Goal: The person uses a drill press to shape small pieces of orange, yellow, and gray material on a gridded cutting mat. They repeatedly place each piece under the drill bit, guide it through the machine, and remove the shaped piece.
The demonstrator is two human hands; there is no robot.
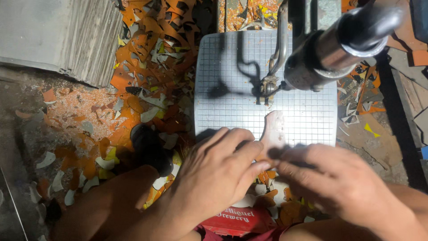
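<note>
Left hand (214, 172) and right hand (332, 178) both pinch 1 pale curved workpiece (273, 130), flat on the gridded saw table (232, 80) just below the blade (263, 91). Orange and grey offcuts (147, 67) litter the floor.

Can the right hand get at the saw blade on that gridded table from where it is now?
Probably yes. The right hand holds the pale flat piece with the left hand, and the bare gridded table between piece and blade looks unobstructed; only the machine arm overhangs it.
</note>
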